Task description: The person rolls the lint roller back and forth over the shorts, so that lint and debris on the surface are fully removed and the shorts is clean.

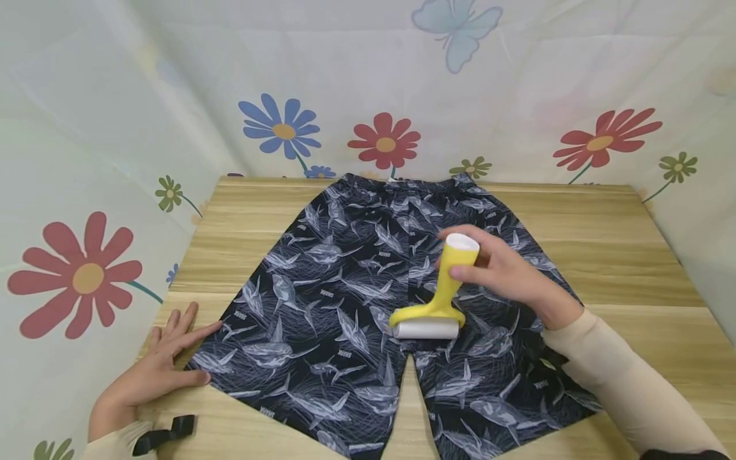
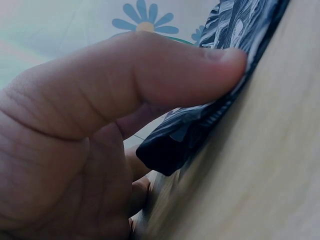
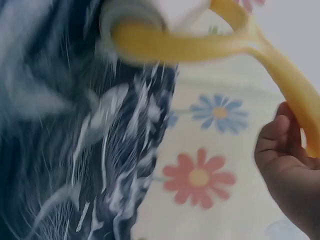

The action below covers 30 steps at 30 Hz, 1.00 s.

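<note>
Dark shorts (image 1: 328,275) printed with grey sharks lie spread flat, waistband at the far side. My right hand (image 1: 500,262) grips the yellow handle of a lint roller (image 1: 445,287), its white roll low over the shorts just above the crotch. In the right wrist view the roller (image 3: 185,47) slants over the fabric, and part of the hand (image 3: 290,165) shows at its handle. My left hand (image 1: 163,364) rests at the outer corner of the left leg hem, fingers extended, thumb on the fabric. The left wrist view shows that thumb (image 2: 200,75) pressing at the fabric's edge.
A wooden table (image 1: 621,249) carries the shorts. Pale cloth (image 1: 333,57) printed with flowers and a butterfly hangs behind it and along the sides. A black strap (image 1: 163,434) is round the left wrist.
</note>
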Motion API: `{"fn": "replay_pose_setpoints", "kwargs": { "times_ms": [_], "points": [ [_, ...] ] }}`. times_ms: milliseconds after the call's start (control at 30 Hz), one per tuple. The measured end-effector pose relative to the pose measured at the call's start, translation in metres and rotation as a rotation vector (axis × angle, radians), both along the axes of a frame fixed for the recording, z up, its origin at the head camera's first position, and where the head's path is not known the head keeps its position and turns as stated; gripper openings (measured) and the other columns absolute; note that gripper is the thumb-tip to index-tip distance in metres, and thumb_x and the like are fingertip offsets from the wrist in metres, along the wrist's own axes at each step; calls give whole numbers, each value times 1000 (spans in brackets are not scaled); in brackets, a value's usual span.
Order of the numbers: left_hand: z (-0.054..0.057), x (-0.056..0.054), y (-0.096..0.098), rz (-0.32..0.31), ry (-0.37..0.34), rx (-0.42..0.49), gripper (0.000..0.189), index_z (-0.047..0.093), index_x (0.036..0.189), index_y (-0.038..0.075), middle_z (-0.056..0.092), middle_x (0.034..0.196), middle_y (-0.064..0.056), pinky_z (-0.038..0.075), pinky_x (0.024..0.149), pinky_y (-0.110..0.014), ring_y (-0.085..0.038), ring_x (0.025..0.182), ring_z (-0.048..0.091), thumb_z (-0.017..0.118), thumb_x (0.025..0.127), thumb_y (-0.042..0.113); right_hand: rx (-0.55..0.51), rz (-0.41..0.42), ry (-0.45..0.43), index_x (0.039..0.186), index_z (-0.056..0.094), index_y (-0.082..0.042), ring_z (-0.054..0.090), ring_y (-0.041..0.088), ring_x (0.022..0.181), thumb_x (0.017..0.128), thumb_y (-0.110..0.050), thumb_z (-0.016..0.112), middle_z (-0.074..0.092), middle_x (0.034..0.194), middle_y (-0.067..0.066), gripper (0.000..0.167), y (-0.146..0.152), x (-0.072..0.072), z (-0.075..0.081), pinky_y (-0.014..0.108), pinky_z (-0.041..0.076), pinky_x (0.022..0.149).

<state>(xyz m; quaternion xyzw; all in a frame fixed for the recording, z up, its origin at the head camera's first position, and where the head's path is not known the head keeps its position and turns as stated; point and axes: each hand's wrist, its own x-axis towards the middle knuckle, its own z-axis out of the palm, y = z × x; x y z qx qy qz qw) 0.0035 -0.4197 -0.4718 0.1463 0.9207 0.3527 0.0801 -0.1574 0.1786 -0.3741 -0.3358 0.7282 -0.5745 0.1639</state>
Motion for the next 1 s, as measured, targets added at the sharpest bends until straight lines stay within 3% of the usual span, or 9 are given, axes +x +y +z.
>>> {"fn": "replay_pose_setpoints", "kwargs": {
  "times_ms": [100,233,433,533,667,867,1000],
  "points": [
    [-1,-1,-1,-3,6,3,85,47,160,18,-5,174,-26,-31,111,-69,-54,154,-24,85,84,14,97,-73,-119,161,34,-5,71,26,100,101,-5,67,66,119,19,68,-1,-30,-2,36,60,84],
    [-3,-1,-1,-2,10,7,84,48,159,17,-5,174,-26,-31,111,-69,-54,154,-24,85,84,14,189,-108,-222,164,27,-8,68,27,94,98,-10,73,62,117,20,81,-7,-64,-10,41,58,83],
    [-3,-1,-1,-4,17,1,85,47,159,17,-5,174,-28,-31,111,-68,-54,153,-24,85,84,13,291,-97,-333,162,23,-2,65,28,91,102,-13,70,63,117,19,77,-15,-105,-21,46,57,84],
    [-1,0,-1,-5,24,-1,85,47,159,16,-5,173,-29,-31,111,-68,-55,153,-23,85,83,13,369,-97,-317,163,24,-2,62,30,89,104,-17,68,62,117,18,74,-17,-121,-16,46,56,82],
    [1,0,-1,-1,31,-8,85,47,160,18,-5,174,-28,-31,112,-67,-54,154,-22,85,83,13,395,-128,-235,164,25,-2,61,28,95,105,-15,67,57,124,21,74,-21,-137,-5,43,56,83],
    [-1,0,2,-2,28,1,84,48,159,18,-4,173,-29,-30,112,-69,-55,153,-22,85,84,14,380,-183,-135,162,29,-3,60,32,105,105,-10,65,54,129,24,68,-24,-149,6,49,57,90],
    [-2,0,1,5,31,5,85,49,159,18,-5,173,-29,-30,111,-69,-55,153,-22,86,83,13,355,-223,-96,154,37,-3,60,35,106,104,-10,66,55,127,23,58,-26,-153,10,47,59,86]
  ]
}}
